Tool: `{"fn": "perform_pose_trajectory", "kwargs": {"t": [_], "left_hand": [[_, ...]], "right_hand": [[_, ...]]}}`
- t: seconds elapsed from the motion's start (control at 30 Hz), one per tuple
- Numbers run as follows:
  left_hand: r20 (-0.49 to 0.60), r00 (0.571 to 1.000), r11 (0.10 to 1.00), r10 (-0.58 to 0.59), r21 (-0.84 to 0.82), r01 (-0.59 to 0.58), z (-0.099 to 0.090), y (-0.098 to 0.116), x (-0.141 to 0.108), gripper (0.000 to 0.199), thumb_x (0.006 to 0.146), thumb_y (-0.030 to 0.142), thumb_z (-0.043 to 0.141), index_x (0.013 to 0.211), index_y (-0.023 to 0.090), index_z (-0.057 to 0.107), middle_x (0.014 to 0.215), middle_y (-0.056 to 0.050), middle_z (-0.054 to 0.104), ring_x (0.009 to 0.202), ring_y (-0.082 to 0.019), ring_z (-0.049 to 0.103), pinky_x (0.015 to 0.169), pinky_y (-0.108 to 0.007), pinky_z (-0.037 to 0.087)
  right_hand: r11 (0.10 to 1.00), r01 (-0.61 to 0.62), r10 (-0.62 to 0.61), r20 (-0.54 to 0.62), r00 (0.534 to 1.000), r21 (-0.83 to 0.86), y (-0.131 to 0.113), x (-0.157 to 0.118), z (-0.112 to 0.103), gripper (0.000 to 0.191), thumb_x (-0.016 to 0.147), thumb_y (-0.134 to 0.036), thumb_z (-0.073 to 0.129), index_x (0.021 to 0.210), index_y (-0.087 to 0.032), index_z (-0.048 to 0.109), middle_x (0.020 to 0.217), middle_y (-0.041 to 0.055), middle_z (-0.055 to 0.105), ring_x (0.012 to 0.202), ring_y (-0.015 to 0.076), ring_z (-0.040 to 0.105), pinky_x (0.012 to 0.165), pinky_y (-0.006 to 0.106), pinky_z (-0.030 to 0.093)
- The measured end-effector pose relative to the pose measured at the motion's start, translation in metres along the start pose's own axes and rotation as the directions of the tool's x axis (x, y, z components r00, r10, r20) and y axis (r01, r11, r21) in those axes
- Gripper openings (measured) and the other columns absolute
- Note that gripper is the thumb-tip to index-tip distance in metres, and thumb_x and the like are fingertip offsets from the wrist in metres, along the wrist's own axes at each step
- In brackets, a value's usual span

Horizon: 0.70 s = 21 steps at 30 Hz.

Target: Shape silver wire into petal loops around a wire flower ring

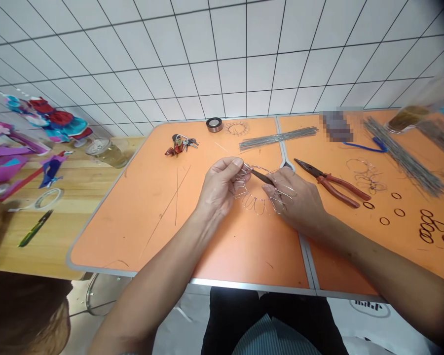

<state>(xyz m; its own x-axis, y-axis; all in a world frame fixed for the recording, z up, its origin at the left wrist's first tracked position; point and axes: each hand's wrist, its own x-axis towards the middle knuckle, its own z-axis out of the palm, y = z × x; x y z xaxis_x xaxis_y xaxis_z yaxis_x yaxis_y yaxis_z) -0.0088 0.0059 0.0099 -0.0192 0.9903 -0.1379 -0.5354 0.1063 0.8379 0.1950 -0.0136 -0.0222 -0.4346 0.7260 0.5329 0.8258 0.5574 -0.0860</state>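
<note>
A ring of thin wire (259, 206) with several petal-like loops hangs between my hands above the orange table. My left hand (222, 185) is closed, thumb and fingers pinching the ring's upper left side. Closed too, my right hand (299, 195) grips a dark, slim, pointed tool (262, 176), whose tip points left to the wire at my left fingertips. The tool's exact kind is not clear, as the fingers cover its rear. Some loops stick out over the right fingers.
On the orange table (163, 222) lie red-handled pliers (336, 183), bundled wires (277, 138), black tape (214, 124), keys (185, 143) and several small dark rings (399, 212). Two loose wires (176, 197) lie left. A wooden table (74, 236) bears a green cutter (35, 228) and a jar (107, 152).
</note>
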Motion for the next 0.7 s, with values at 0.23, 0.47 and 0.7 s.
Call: {"fn": "perform_pose_trajectory", "kwargs": {"t": [0.23, 0.47, 0.7], "left_hand": [[0.021, 1.000, 1.000, 0.000, -0.015, 0.001, 0.0029, -0.0029, -0.0033, 0.035, 0.066, 0.033, 0.106, 0.077, 0.019, 0.076, 0.078, 0.000, 0.077, 0.071, -0.012, 0.075, 0.071, -0.022, 0.064], [0.004, 1.000, 1.000, 0.022, 0.012, -0.022, 0.0045, -0.0041, -0.0040, 0.031, 0.072, 0.032, 0.103, 0.076, 0.019, 0.075, 0.077, -0.001, 0.077, 0.071, -0.012, 0.075, 0.071, -0.022, 0.064], [0.024, 0.999, 0.999, 0.044, -0.028, -0.043, 0.0028, -0.0069, -0.0032, 0.039, 0.062, 0.034, 0.108, 0.077, 0.016, 0.077, 0.076, -0.002, 0.077, 0.071, -0.012, 0.075, 0.071, -0.022, 0.064]], "right_hand": [[1.000, 0.006, -0.006, -0.035, 0.999, 0.012, 0.0002, -0.0007, -0.0003, 0.039, 0.118, -0.032, 0.040, 0.111, -0.016, 0.074, 0.098, 0.0112, 0.077, 0.087, 0.0231, 0.067, 0.065, 0.037, 0.039], [1.000, 0.003, -0.003, -0.030, 1.000, -0.014, -0.0009, -0.0007, -0.0029, 0.041, 0.118, -0.033, 0.040, 0.109, -0.015, 0.076, 0.096, 0.0111, 0.075, 0.082, 0.0219, 0.065, 0.062, 0.036, 0.035], [0.996, 0.062, -0.072, -0.146, 0.987, -0.068, 0.0015, -0.0015, 0.0022, 0.040, 0.119, -0.031, 0.043, 0.102, -0.014, 0.076, 0.090, 0.0082, 0.072, 0.078, 0.0192, 0.062, 0.061, 0.036, 0.034]]}}
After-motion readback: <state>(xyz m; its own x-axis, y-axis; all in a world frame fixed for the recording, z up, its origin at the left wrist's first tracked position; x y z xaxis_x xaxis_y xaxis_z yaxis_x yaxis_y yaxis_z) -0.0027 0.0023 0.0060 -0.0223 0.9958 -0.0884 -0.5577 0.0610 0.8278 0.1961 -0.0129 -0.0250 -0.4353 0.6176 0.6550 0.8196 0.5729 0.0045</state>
